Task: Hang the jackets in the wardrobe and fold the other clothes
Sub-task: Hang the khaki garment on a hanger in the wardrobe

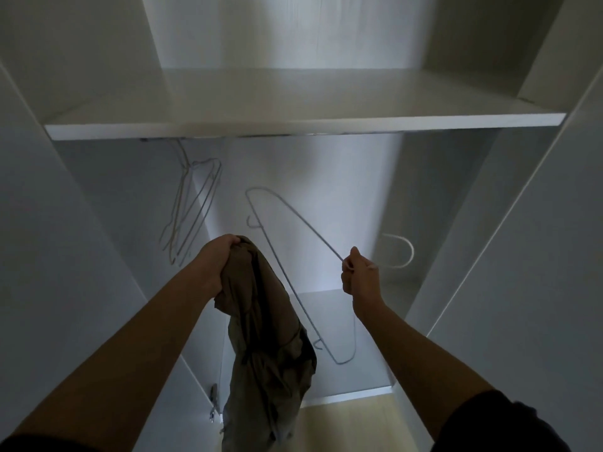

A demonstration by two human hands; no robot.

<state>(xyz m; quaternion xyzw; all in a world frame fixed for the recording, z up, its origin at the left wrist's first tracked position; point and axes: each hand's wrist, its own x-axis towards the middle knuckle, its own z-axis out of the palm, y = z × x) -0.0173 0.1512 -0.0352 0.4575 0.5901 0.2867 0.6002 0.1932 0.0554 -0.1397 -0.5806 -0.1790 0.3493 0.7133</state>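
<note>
So the left hand (217, 265) has its fingers curled tight round the top of the jacket (267, 347), which is bunched up and hangs down in a crumpled rope in front of the wardrobe (538, 223), not on anything yet. The right hand (359, 275) is pinching a wire hanger (326, 244) at the neck, with the hook sticking out to the right and the triangle part swung left so it sits just beside the jacket, maybe touching it, can't tell

What I'd worry about from here:
- the jacket is one wad, so no collar or shoulder is findable. Poke the hanger in blind and it probably goes into a sleeve or a fold, and the thing hangs lopsided or slides off
- both hands are busy, so opening the jacket means letting go of something, and I reckon it's the jacket that ends up on the floor
- that hanger is thin wire held by a pinch, so it could twist round under the weight
- the rail is tucked under the shelf (303, 127) and barely shows, so the hook could miss it or tangle with the spare hangers (192, 203) hanging on the left

Brands or writing: nothing I can read, no tag showing on the jacket, and it's pretty dim in there anyway
</note>
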